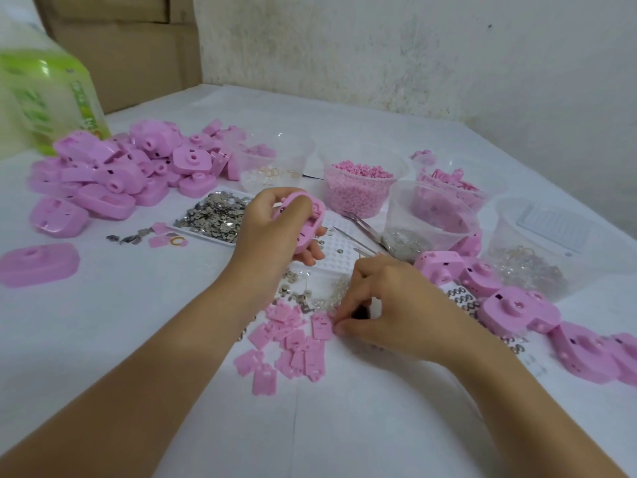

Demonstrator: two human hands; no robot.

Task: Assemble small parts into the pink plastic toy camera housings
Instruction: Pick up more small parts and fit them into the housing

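Left hand (272,225) grasping pink housing (305,232), largely hidden in the grip; right hand (389,315) pinching flat pink plate (320,326), edge covered, mid-tabletop (344,415).

The tabletop (310,426) lay open along its near edge. A heap of pink housings (113,174) blocked the far left corner, clear tubs (362,188) lined the far side, more housings (517,305) crowded the right edge, and flat pink plates (286,343) littered the middle.
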